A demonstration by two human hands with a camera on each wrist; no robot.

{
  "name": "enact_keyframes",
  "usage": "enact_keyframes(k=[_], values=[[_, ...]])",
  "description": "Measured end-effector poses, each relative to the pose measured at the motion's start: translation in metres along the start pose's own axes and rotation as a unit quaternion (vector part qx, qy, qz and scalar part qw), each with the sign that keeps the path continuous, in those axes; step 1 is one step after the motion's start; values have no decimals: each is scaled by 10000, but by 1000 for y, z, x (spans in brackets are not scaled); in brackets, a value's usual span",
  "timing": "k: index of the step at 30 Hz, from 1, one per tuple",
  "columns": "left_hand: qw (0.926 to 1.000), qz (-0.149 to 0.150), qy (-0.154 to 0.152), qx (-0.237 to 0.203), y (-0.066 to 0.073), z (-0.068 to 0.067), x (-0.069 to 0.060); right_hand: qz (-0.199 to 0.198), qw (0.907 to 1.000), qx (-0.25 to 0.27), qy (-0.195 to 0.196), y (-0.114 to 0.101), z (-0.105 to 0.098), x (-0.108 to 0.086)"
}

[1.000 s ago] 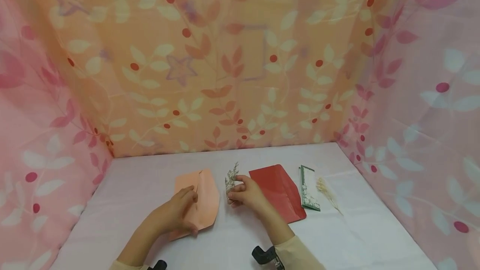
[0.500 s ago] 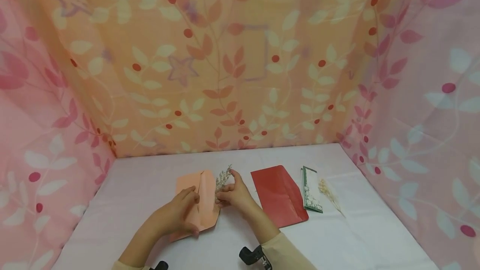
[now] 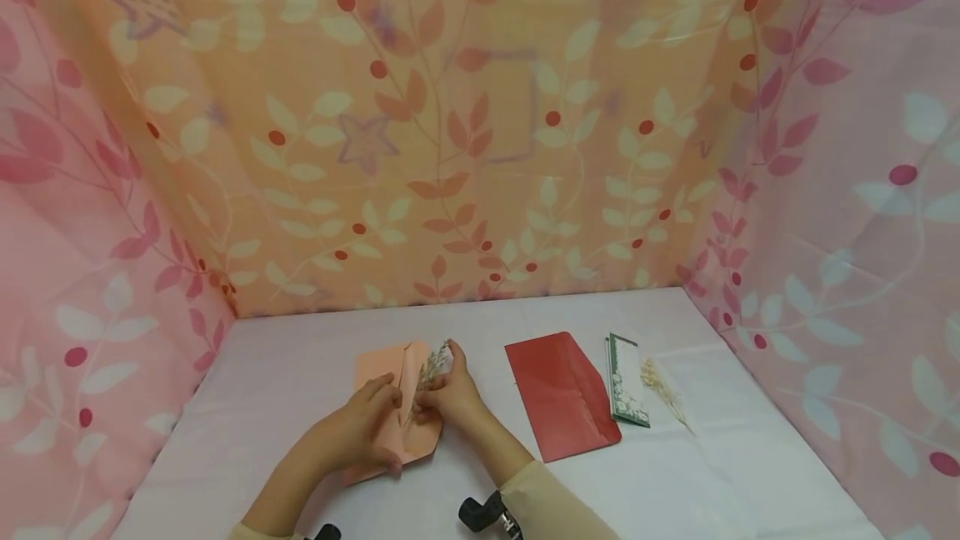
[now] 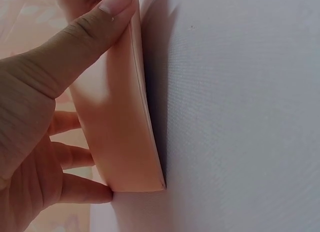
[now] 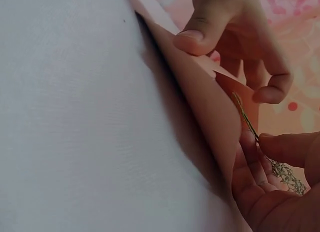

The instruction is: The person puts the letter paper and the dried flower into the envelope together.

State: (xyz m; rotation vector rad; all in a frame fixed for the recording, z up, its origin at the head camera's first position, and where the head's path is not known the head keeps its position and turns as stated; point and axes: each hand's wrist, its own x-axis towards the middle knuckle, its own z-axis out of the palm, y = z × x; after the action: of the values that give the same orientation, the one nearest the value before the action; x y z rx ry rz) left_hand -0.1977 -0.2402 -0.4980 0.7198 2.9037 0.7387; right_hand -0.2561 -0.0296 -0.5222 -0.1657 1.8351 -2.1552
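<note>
A peach paper envelope (image 3: 373,362) lies at the centre-left of the table, its flap side to the right. My left hand (image 3: 348,438) grips it, thumb on the near edge and fingers across its face; the left wrist view shows the envelope's side (image 4: 120,137) bent up off the cloth. Between thumb and fingers, my right hand (image 3: 459,397) pinches a dried flower sprig (image 3: 432,367). In the right wrist view its bare stem (image 5: 243,111) points at the envelope's open mouth, with the flower head (image 5: 287,177) beyond the thumb. Whether the stem tip is inside cannot be told.
A red envelope (image 3: 558,398) lies right of the hands. Beside it are a folded white card with green edging (image 3: 627,380) and a pale dried flower sprig (image 3: 662,386). Patterned cloth walls (image 3: 465,148) enclose the white-covered table (image 3: 285,357) at back and sides.
My right hand has moved left with the sprig, from the gap between the two envelopes to over the peach envelope's flap side. The left hand keeps its hold on the peach envelope.
</note>
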Motion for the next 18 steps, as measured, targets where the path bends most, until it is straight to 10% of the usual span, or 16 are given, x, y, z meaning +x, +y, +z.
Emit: enact_keyframes(k=[18], values=[[9997, 127, 92, 182, 2, -2, -2, 308, 9970, 69, -705, 10, 10, 7]])
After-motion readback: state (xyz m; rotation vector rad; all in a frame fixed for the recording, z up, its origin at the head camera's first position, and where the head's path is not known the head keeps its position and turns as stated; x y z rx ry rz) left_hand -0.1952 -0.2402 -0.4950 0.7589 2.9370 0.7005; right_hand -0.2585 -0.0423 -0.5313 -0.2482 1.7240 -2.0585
